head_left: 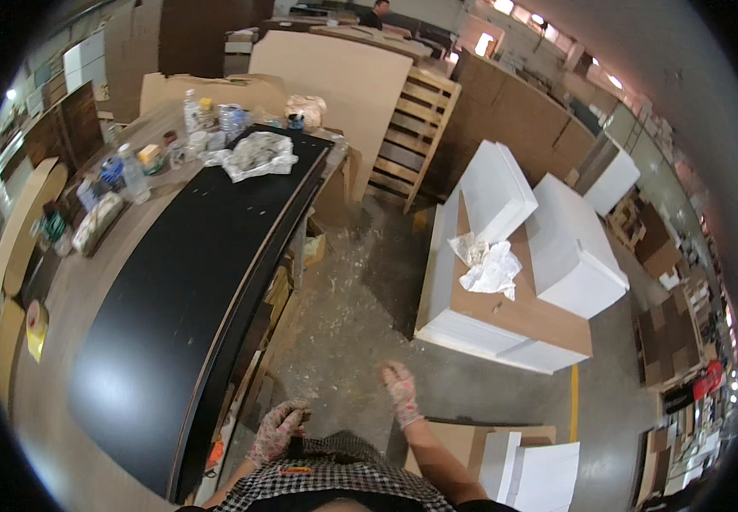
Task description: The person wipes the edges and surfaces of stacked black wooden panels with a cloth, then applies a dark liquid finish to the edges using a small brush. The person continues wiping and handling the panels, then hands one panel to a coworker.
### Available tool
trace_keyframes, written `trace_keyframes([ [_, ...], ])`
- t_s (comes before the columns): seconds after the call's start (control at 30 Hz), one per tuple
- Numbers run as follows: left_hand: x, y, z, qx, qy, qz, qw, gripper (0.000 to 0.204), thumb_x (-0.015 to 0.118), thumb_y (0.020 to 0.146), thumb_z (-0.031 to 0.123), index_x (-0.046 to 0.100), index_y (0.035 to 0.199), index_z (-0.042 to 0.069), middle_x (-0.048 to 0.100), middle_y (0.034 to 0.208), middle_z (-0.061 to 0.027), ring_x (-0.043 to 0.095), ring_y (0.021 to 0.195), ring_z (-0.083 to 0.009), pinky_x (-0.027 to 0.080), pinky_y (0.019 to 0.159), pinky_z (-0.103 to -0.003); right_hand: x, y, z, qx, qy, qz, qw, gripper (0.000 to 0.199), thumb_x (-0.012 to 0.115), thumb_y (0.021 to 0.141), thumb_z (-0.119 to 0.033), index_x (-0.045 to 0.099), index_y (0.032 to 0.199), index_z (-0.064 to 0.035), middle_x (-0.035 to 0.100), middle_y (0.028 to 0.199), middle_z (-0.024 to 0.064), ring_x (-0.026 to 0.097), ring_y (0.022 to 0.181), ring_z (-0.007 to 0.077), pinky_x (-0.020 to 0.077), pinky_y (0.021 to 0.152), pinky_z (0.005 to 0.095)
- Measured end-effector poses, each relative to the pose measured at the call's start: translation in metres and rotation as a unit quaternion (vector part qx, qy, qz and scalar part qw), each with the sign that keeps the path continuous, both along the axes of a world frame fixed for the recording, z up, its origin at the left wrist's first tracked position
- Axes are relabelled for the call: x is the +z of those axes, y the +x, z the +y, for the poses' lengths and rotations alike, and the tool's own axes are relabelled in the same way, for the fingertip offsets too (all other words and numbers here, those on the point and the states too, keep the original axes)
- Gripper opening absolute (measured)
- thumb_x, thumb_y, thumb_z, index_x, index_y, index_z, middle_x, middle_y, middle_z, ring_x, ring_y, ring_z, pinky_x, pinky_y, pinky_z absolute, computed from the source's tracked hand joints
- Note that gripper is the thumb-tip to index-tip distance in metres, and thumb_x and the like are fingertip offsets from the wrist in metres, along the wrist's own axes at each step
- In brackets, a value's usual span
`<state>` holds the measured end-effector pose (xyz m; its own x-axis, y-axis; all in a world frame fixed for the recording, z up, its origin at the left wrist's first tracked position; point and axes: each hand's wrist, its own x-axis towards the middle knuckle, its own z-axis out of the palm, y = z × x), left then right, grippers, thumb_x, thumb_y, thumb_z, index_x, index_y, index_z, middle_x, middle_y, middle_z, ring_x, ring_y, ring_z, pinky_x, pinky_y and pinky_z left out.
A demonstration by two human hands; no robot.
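Note:
My left hand (278, 429), in a white glove with a pinkish pattern, is close to my waist beside the near end of a black panel (207, 230). Its fingers are curled, and what they hold, if anything, is too small to make out. My right hand (400, 396), gloved alike, hangs over the floor in front of me with fingers loosely bent and nothing visible in them. The black panel lies along the workbench (134, 226) to my left. Crumpled white wrapping (258, 156) rests on the panel's far end.
Bottles (133, 173), jars and a tape roll (37, 317) stand along the bench's left side. White boxes (574, 247) and crumpled paper (492, 270) sit on a brown-topped stack to the right. A wooden pallet (411, 132) leans ahead. Cardboard (450, 439) lies near my right arm.

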<state>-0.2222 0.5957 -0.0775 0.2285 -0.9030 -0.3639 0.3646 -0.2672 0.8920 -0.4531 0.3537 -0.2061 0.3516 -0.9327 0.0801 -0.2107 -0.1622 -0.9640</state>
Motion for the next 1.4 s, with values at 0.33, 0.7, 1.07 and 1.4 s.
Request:
trace_keyframes([
  [0.33,-0.017,0.002,-0.224,0.121,0.111,-0.036,0.986,0.033,0.051,0.103,0.017,0.058,0.13,-0.001,0.065,0.12,-0.0126,0.06,0.113,-0.0211,0.048,0.097,-0.034,-0.1,-0.064,-0.381,-0.183,0.04,0.223,0.957,0.038,0.057,0.095,-0.021,0.061,0.126,0.0017,0.067,0.102,0.0131,0.063,0.092,0.0211,0.0499,0.086,0.0325],
  [0.7,-0.076,-0.062,-0.411,0.039,0.303,-0.142,0.942,0.036,0.053,0.1,0.031,0.064,0.123,0.005,0.069,0.117,-0.0101,0.064,0.109,-0.0215,0.049,0.094,-0.034,-0.221,-0.145,-0.802,-0.203,-0.044,0.608,0.766,0.061,0.059,0.089,-0.034,0.046,0.145,-0.0128,0.058,0.125,0.0164,0.059,0.112,0.026,0.052,0.089,0.0387],
  [1.07,-0.013,-0.063,-0.474,0.168,0.24,-0.113,0.949,0.04,0.053,0.101,0.031,0.061,0.129,0.003,0.065,0.123,-0.0118,0.06,0.118,-0.0214,0.053,0.093,-0.036,-0.041,-0.073,-0.731,-0.056,0.129,0.018,0.99,0.026,0.063,0.087,-0.012,0.069,0.105,0.0059,0.069,0.108,0.0137,0.063,0.096,0.0216,0.0504,0.089,0.0333],
  [1.4,-0.056,-0.064,-0.378,0.503,-0.246,0.038,0.827,0.054,0.049,0.102,0.032,0.037,0.15,0.01,0.043,0.147,-0.0106,0.045,0.133,-0.0245,0.042,0.108,-0.039,0.171,0.131,-0.305,0.688,-0.224,-0.055,0.688,0.052,0.079,0.08,-0.028,0.065,0.124,-0.004,0.058,0.131,0.0229,0.052,0.124,0.0342,0.0388,0.106,0.0492],
])
